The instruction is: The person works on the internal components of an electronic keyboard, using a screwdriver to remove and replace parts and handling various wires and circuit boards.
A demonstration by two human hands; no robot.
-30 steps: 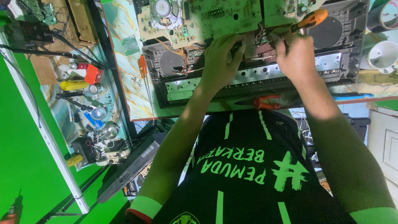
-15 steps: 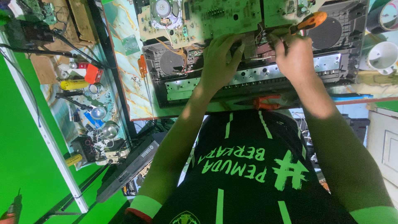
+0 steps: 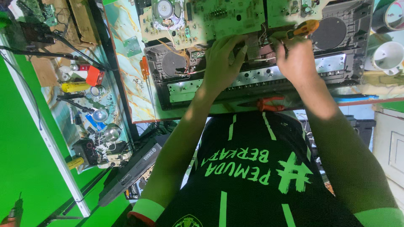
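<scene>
Bench [image 3: 126, 54] had a marbled, pale top, lit green, with a green wall to one side; the view looked down over the person's black shirt with green lettering.

An opened electronic chassis [image 3: 336, 71], dark plastic with round speaker recesses and a long perforated metal strip, sat at the bench's near edge. A large circuit board [image 3: 210, 19] was tilted up over its far half, with wires trailing down into the case.

Left hand [image 3: 221, 63] lay flat, fingers spread, pressing on the chassis interior just under the board's edge; it gripped nothing that I could make out. Right hand [image 3: 294, 59] was closed around an orange-handled screwdriver [image 3: 305, 28], the handle sticking out above the knuckles and the tip hidden among the wiring.

Judgement: the step in hand looked like working a fastener or connector beneath the raised board, with the left hand steadying. The next move would call for keeping the tip seated while not straining the wires or a flat ribbon cable [image 3: 252, 46] between the hands.

Around: a second orange-handled screwdriver [image 3: 144, 69] lay on the bench at the chassis's left side; red-handled pliers [image 3: 269, 103] sat at the near edge. A white cup [image 3: 389, 56] stood near the right edge. A side shelf [image 3: 84, 109] held a yellow tool, a red block and small parts. The board and wires crowded the working gap.
</scene>
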